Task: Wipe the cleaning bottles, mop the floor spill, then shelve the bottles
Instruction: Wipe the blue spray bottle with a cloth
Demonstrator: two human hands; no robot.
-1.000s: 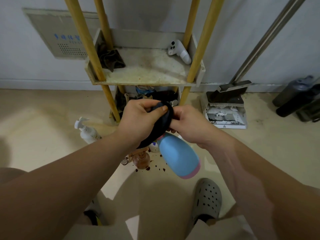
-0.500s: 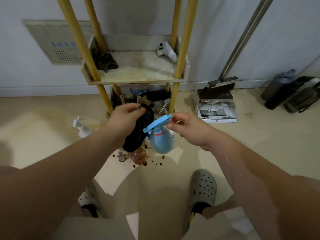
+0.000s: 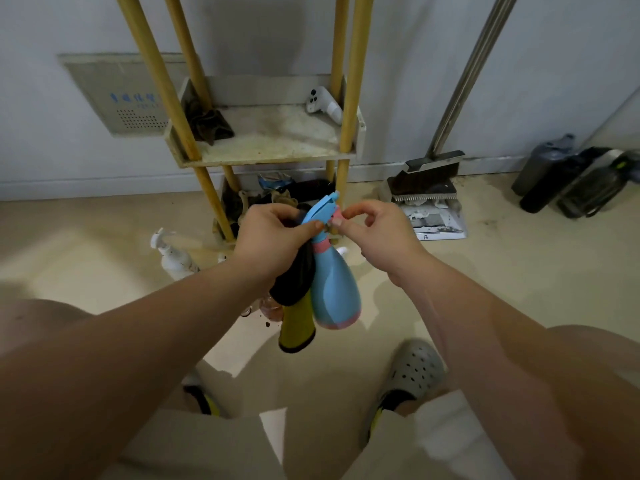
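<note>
Above the floor spill (image 3: 267, 323), my right hand (image 3: 377, 233) pinched the spray bottle (image 3: 334, 289) by its head, left hand (image 3: 273, 233) gripping the cloth (image 3: 294, 278); that slight pinch could let it fall.

Vented wall panel (image 3: 117, 98), dark flasks (image 3: 554, 174) by wall, grey clog (image 3: 412, 372)

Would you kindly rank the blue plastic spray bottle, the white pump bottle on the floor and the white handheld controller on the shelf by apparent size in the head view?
1. Blue plastic spray bottle, nearest the camera, clearly largest.
2. White pump bottle.
3. White handheld controller, only slightly smaller-looking and farther away, so unsure.
</note>
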